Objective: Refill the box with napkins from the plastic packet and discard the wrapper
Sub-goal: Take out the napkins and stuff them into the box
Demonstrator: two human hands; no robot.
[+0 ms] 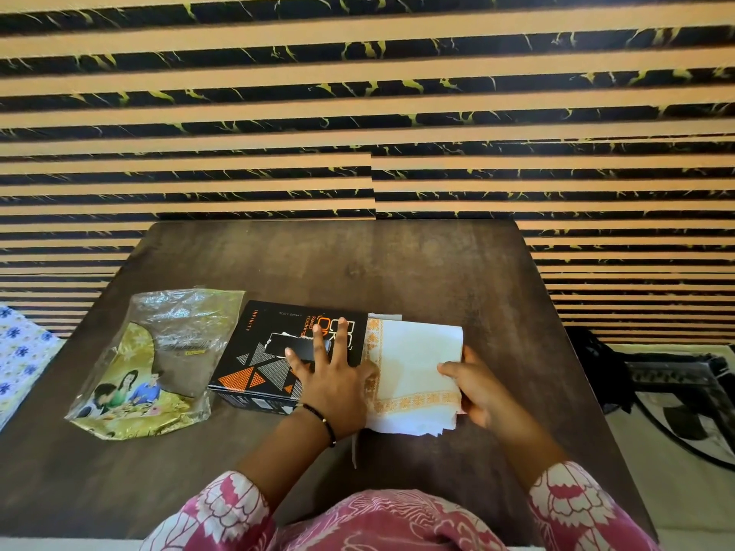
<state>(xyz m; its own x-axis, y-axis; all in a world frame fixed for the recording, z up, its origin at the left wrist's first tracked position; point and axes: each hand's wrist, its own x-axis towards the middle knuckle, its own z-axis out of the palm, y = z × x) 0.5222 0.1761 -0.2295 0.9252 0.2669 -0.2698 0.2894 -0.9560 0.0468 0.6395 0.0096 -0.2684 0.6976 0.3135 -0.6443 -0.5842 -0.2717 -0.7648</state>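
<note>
A black box (pixel 258 351) with orange and grey triangles lies flat on the dark wooden table (pixel 397 264). My left hand (pixel 330 371) presses down on its top with fingers spread. A stack of white napkins (pixel 417 371) with an orange border sticks out of the box's right end. My right hand (pixel 473 387) grips the stack's right edge, thumb on top. The gold and clear plastic wrapper (pixel 151 363) lies flat and empty to the left of the box.
A striped black and tan wall (pixel 358 113) rises behind the table. A blue flowered cloth (pixel 20 344) lies at the left edge. Dark patterned items (pixel 676 391) sit on the floor to the right.
</note>
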